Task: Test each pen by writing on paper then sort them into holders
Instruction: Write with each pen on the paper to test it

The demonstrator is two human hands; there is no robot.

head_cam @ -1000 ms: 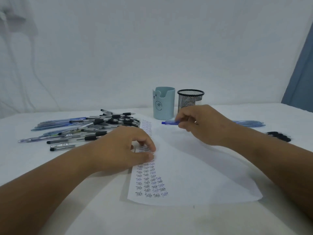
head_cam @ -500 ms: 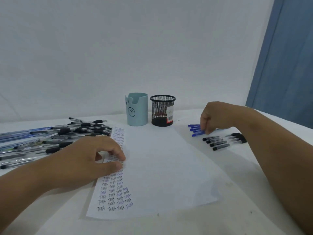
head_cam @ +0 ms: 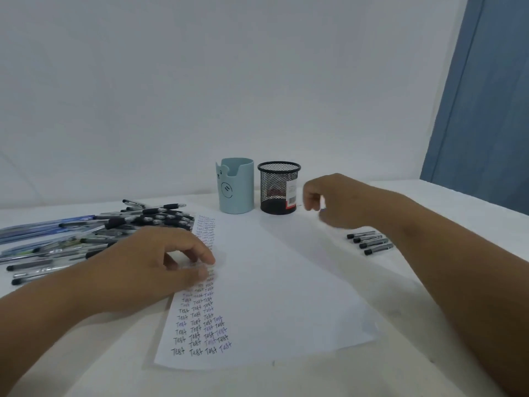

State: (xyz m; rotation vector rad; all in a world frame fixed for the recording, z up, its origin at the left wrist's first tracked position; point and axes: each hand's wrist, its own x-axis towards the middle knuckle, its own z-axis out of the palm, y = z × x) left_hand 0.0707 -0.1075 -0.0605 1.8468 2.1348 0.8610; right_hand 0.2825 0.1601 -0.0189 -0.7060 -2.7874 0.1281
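L hand point(head_cam: 160, 262) lies on the paper point(head_cam: 274, 296), fingers loosely bent, tips pressing its left edge by the rows of "Test"; R hand point(head_cam: 329, 202) hangs blurred just right of the mesh cup point(head_cam: 279, 188), fingers curled, a speck of blue at them, can't tell if it grips a pen; blue cup point(head_cam: 237, 186) beside mesh cup; pen pile point(head_cam: 94, 233) at left; four black pens point(head_cam: 370, 242) in a row under R wrist, on the table point(head_cam: 429, 325).
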